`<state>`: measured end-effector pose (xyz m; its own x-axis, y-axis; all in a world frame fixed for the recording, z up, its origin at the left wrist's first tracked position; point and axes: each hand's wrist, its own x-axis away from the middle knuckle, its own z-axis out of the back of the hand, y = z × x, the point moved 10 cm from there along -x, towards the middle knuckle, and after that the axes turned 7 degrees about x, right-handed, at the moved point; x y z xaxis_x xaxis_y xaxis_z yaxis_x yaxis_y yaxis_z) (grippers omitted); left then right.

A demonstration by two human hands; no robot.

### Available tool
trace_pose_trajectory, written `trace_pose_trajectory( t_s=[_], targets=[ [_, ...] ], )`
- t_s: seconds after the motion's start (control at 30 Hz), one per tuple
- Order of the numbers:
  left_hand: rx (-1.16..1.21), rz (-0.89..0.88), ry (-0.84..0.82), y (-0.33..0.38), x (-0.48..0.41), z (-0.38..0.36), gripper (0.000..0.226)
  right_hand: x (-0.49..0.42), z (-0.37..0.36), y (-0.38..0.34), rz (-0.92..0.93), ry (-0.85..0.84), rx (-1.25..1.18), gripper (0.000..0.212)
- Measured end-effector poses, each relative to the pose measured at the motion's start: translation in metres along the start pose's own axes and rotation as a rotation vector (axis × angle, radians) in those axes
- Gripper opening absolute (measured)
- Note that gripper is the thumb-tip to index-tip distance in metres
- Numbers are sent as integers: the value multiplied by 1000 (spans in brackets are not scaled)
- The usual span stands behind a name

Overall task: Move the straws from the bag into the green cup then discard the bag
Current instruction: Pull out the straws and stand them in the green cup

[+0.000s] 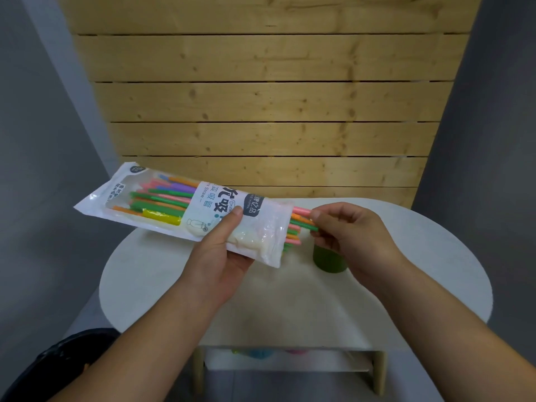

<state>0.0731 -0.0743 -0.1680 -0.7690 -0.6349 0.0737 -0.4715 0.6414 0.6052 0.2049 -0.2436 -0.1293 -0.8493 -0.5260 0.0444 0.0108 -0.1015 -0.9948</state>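
Observation:
A white plastic bag (162,198) with printed lettering and a clear window lies almost level in the air above the table, its open mouth to the right. My left hand (220,250) grips it from below near the mouth, thumb on top. Several coloured straws (298,220) stick out of the mouth, the rest showing through the window. My right hand (351,230) pinches the protruding straw ends between thumb and fingers. The green cup (329,261) stands upright on the table just under my right hand, its rim hidden by the fingers.
The white oval table (290,309) stands against a wooden slat wall (261,97). A dark bin (66,361) sits on the floor at lower left. Coloured objects show on a shelf (290,358) under the tabletop.

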Motion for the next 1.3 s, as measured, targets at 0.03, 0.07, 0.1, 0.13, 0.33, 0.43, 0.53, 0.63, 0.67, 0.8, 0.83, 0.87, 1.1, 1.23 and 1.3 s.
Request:
trace_pose_trajectory(
  t_s=[0.03,0.07,0.1,0.13,0.33,0.43,0.53,0.63,0.67,0.8,0.83,0.87,1.1,1.23,1.3],
  targets=[
    [14,-3,15,2,0,2,40,-1,4,-1,-1,22,35,7],
    [23,-5,24,3,0,2,43,-1,6,-1,1,36,71,8],
    [30,-5,31,3,0,2,44,-1,7,-2,4,42,92,9],
    [37,-4,38,3,1,3,44,0,7,-1,7,40,93,9],
    [84,-13,76,3,2,6,46,1,-1,4,-35,-25,-147,13],
    [93,-8,70,3,2,7,44,0,-5,5,-40,-54,-185,11],
    [102,-5,75,3,0,8,39,-3,1,2,-33,-24,-190,9],
    [133,-13,102,6,-1,13,30,-6,6,5,-81,-10,-462,6],
    [145,-14,109,6,-2,14,30,-6,4,7,-105,-21,-574,7],
    [161,-4,102,2,-3,14,32,-2,-20,15,-154,-109,-698,27],
    [160,0,93,1,-3,13,31,0,-26,18,-159,-118,-650,26],
    [159,4,84,-1,-3,11,32,1,-30,21,-159,-119,-590,26],
    [157,17,71,-10,-2,11,43,-9,-24,21,-104,69,-430,23],
    [167,8,106,-6,-5,17,35,-11,1,7,20,175,-378,26],
    [181,1,138,-4,-7,22,34,-10,15,1,73,227,-352,26]
  ],
)
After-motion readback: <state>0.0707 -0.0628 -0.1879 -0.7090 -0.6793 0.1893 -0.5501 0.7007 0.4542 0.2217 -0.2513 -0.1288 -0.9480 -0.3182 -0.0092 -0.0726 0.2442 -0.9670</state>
